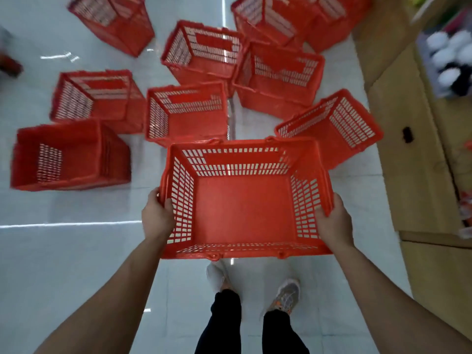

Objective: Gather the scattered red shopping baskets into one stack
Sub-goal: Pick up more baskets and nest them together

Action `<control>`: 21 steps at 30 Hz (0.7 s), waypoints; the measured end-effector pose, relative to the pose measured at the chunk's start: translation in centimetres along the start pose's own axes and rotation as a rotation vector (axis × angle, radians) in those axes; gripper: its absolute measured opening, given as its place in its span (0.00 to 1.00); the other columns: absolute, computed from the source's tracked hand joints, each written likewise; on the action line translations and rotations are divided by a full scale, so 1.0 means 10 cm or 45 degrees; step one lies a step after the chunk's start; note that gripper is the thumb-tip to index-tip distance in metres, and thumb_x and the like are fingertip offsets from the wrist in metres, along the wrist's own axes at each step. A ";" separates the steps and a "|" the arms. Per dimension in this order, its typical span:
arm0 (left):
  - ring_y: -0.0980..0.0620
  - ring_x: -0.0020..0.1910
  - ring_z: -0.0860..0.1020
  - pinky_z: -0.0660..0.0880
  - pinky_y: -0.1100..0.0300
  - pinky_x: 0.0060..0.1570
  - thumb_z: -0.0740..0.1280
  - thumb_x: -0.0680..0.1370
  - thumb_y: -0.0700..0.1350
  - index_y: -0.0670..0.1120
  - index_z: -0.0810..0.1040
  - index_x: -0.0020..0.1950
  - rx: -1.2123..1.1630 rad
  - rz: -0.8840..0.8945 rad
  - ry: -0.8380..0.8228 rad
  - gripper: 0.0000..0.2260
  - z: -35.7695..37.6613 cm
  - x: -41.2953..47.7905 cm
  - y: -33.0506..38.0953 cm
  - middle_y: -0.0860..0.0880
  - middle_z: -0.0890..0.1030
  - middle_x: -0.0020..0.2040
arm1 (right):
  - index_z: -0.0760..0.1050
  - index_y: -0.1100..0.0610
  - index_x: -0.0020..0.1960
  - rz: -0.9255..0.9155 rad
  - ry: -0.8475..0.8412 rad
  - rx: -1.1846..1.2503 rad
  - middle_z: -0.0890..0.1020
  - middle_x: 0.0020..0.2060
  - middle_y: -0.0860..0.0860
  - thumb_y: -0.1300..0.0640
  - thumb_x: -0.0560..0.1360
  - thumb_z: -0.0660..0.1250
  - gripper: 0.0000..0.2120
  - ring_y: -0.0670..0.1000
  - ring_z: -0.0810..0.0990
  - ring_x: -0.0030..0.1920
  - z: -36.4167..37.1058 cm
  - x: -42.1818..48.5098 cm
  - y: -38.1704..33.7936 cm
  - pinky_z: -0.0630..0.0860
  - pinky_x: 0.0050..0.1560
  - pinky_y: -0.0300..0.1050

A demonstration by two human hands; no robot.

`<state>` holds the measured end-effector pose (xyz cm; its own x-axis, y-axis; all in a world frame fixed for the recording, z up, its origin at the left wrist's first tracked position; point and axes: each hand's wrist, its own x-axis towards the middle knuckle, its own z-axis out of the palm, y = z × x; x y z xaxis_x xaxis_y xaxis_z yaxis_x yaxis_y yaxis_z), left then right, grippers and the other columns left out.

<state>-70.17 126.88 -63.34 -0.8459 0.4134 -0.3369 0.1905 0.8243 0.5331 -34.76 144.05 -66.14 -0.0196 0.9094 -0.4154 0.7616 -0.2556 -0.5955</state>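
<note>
Gripping a red shopping basket (240,208) by its two short ends, the person holds it level and open side up in front of the body, above the pale tiled floor (63,264). The left hand (157,215) curls round the left rim, thumb hooked inside against the slotted wall and fingers hidden underneath. The right hand (332,221) clasps the right rim the same way, thumb inside. Below the basket's near edge stand two pale shoes (286,296) and black trouser legs (224,320).

Just past the held basket's far rim, a second basket (186,123) sits upright on the tiles. To its right a third basket (332,134) stands skewed at an angle, near the cardboard boxes (408,162) that line the right side. Off to the left lies a blurred basket (76,159); whether it is upright or on its side I cannot tell. Behind it is a fifth basket (102,98).

Farther on, a right-hand basket (278,80) and a middle basket (201,52) stand touching at one corner. Farthest of all, a lone basket (112,21) sits at the upper left and a cluster of baskets (281,19) at the upper right, both cut by the frame edge. Beyond the boxes a shelf (449,60) holds white and black round things, too blurred to name
</note>
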 end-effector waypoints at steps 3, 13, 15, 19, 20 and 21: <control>0.40 0.55 0.81 0.77 0.45 0.57 0.63 0.80 0.47 0.48 0.72 0.69 -0.117 -0.059 0.102 0.17 -1.02 0.06 -0.17 0.43 0.82 0.58 | 0.69 0.57 0.74 -0.107 -0.046 -0.039 0.80 0.64 0.60 0.57 0.77 0.67 0.25 0.63 0.79 0.63 0.05 -0.27 -1.02 0.76 0.62 0.55; 0.44 0.54 0.81 0.76 0.46 0.58 0.65 0.78 0.46 0.50 0.72 0.68 -0.513 -0.288 0.489 0.18 -3.56 0.07 -1.02 0.46 0.82 0.58 | 0.73 0.57 0.69 -0.577 -0.232 -0.129 0.82 0.59 0.60 0.58 0.76 0.67 0.21 0.63 0.80 0.60 0.68 -1.45 -3.88 0.74 0.60 0.53; 0.43 0.54 0.81 0.76 0.47 0.58 0.64 0.78 0.46 0.50 0.72 0.69 -0.542 -0.314 0.556 0.18 -3.92 0.10 -1.15 0.46 0.82 0.58 | 0.72 0.57 0.69 -0.650 -0.269 -0.123 0.81 0.60 0.60 0.59 0.76 0.66 0.21 0.62 0.79 0.61 0.82 -1.67 -4.29 0.72 0.60 0.52; 0.44 0.56 0.80 0.76 0.46 0.59 0.64 0.79 0.46 0.49 0.71 0.70 -0.557 -0.337 0.670 0.18 -4.49 0.23 -1.31 0.46 0.81 0.60 | 0.72 0.60 0.71 -0.742 -0.296 -0.101 0.79 0.64 0.62 0.61 0.76 0.66 0.23 0.64 0.76 0.65 1.10 -1.97 -5.00 0.68 0.66 0.50; 0.44 0.56 0.80 0.76 0.46 0.59 0.64 0.79 0.46 0.48 0.71 0.70 -0.568 -0.336 0.694 0.18 -4.60 0.28 -1.34 0.46 0.81 0.60 | 0.72 0.60 0.71 -0.763 -0.296 -0.103 0.79 0.64 0.62 0.61 0.76 0.66 0.23 0.64 0.75 0.66 1.17 -2.02 -5.14 0.65 0.67 0.47; 0.44 0.56 0.80 0.76 0.46 0.60 0.64 0.79 0.46 0.48 0.71 0.70 -0.576 -0.341 0.715 0.19 -4.70 0.33 -1.36 0.46 0.81 0.61 | 0.73 0.59 0.70 -0.782 -0.300 -0.110 0.79 0.64 0.61 0.60 0.76 0.66 0.22 0.63 0.74 0.66 1.24 -2.06 -5.28 0.62 0.66 0.45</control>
<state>-99.02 98.86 -35.21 -0.9835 -0.1362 -0.1187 -0.1764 0.5804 0.7950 -82.59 134.77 -34.64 -0.6003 0.7830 -0.1630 0.6158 0.3224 -0.7190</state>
